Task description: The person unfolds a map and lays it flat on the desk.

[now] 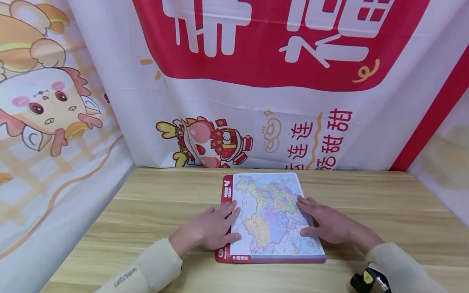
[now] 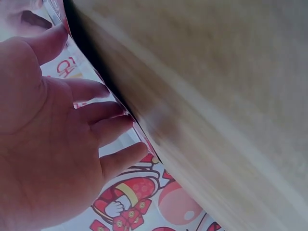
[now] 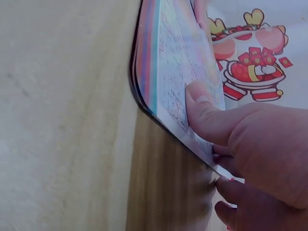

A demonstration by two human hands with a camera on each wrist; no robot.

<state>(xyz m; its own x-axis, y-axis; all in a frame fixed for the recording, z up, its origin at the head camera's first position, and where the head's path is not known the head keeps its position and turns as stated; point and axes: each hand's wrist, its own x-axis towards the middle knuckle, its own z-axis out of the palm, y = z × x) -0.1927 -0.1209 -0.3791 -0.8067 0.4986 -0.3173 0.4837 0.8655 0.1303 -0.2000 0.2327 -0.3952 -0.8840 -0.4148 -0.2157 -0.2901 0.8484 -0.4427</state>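
A stack of thin map sheets [image 1: 269, 219] lies flat on the wooden table between both hands, a pastel-coloured map of China on top. Along its left side runs a red strip with white lettering. My left hand [image 1: 216, 226] rests across that strip, thumb and fingers fairly straight at the edge, as the left wrist view [image 2: 53, 130] also shows. On the opposite side, my right hand [image 1: 327, 221] touches the stack with its thumb and a forefinger over the map. From the right wrist, the thumb [image 3: 207, 106] lies on the printed face while the other fingertips sit by the edge.
The wooden table [image 1: 154, 203] extends around the stack and ends at a white cloth backdrop [image 1: 124, 101] with red print and cartoon figures. A patterned cloth [image 1: 44, 171] hangs at the left. A small black device [image 1: 366, 280] is at the right sleeve.
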